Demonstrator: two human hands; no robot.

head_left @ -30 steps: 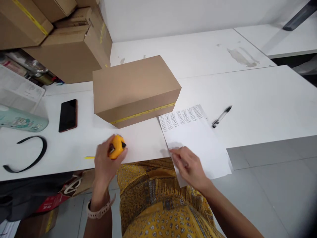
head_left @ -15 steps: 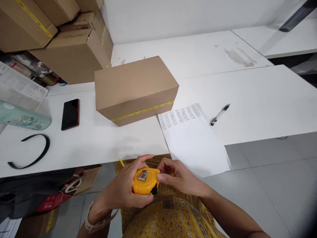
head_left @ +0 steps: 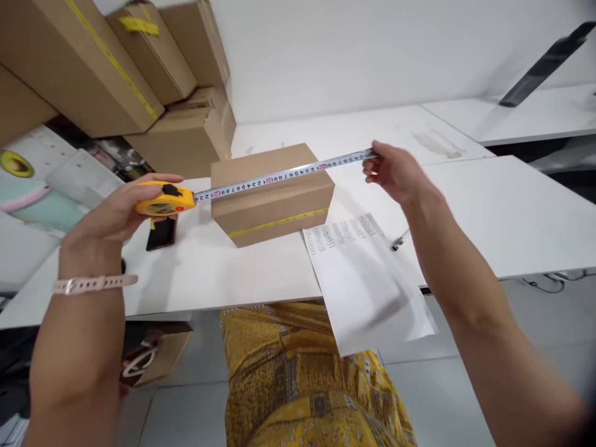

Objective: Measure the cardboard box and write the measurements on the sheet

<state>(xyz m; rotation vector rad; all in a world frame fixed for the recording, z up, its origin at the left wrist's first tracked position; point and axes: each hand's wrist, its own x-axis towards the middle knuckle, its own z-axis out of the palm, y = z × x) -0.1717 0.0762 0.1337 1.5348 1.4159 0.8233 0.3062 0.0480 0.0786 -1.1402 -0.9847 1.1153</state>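
While my left hand (head_left: 112, 214) has its fingers around the yellow tape measure (head_left: 165, 200), left of the carton (head_left: 274, 211), my right hand (head_left: 395, 174) pinches the end of the blade (head_left: 284, 175), right of the carton.

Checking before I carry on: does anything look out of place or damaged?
The paper hangs partly over the front edge of the table, so it could slip. Farther back, a greyish patch, perhaps a stain, marks the white surface. The box shows no clear damage.
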